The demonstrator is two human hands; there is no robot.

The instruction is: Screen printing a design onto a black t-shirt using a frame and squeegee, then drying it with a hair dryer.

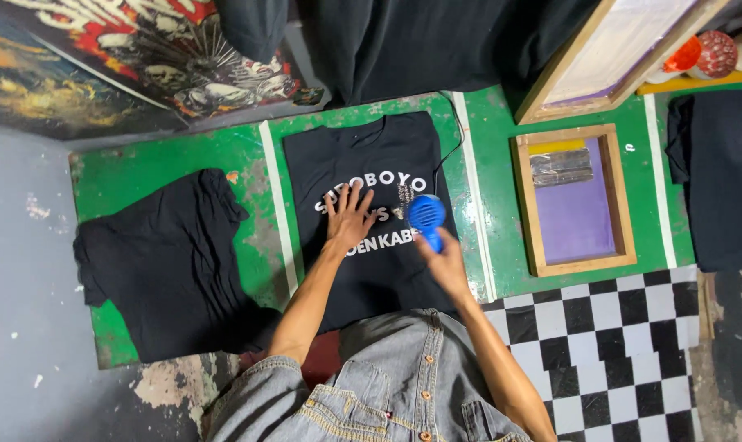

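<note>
Two hands on the job. Left hand (348, 219) lies flat, fingers spread wide, pressing the black shirt (369, 205) mid-chest, holding nothing. Right hand (446, 263) has its grip closed round the handle of a blue dryer (426, 218), head just right of the left fingertips and over the print.

Shirt lies flat on the green surface (158, 160), neck at the far side, between two white tape lines, centre of scene. White block lettering in rows across the chest; both hands and the dryer cover parts of it. Near hem is hidden under the denim jacket (403, 385).

Dryer's black cord (455, 143) runs far over the shirt's right shoulder; its end is out of sight. Whether the dryer touches the fabric, can't tell.

Folded black cloth (170, 262) sits to the left, a wooden screen frame (574, 200) with purple mesh to the right, well apart.
</note>
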